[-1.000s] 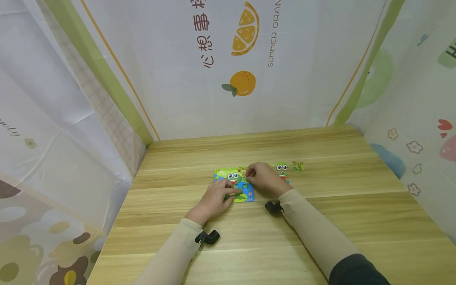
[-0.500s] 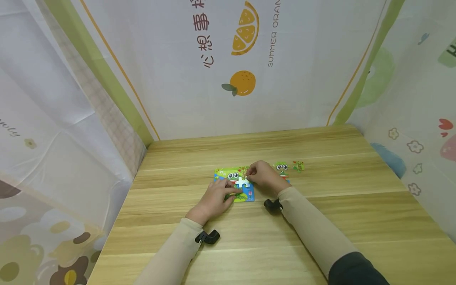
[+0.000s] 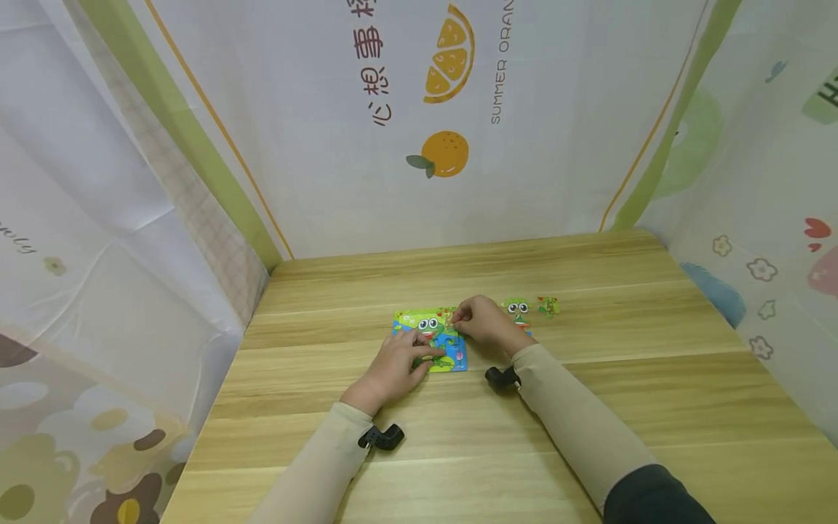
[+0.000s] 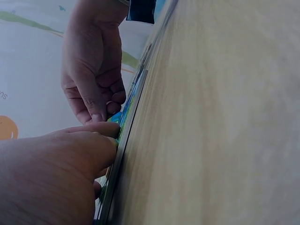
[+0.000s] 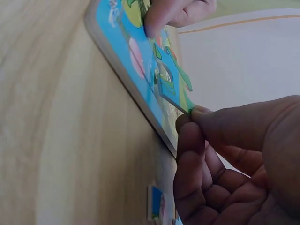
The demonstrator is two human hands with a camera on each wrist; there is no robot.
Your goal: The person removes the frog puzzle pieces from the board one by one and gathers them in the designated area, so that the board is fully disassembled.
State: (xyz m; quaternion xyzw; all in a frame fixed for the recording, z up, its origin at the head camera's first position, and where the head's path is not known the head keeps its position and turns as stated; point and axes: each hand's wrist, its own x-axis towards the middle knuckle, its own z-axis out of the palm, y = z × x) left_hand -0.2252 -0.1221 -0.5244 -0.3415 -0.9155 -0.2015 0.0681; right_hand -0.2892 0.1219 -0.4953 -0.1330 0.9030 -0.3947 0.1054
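Observation:
A flat jigsaw puzzle board with a green frog on blue lies in the middle of the wooden table. My left hand rests on its left and lower part, fingers extended, hiding some of the picture. At the board's right side, my right hand pinches a puzzle piece between thumb and forefinger. Seen from the right wrist, this blue and green puzzle piece is tilted over the board, its far end close to the picture. Whether it touches the board I cannot tell.
Just right of my right hand lie loose pieces showing a frog's eyes, partly behind the hand. Another green loose piece sits farther right. Printed cloth hangs behind the table's back edge.
The pinched piece has changed its tilt: half a second ago it shone white with glare, and now its colours show again. Both hands have stayed nearly in place.

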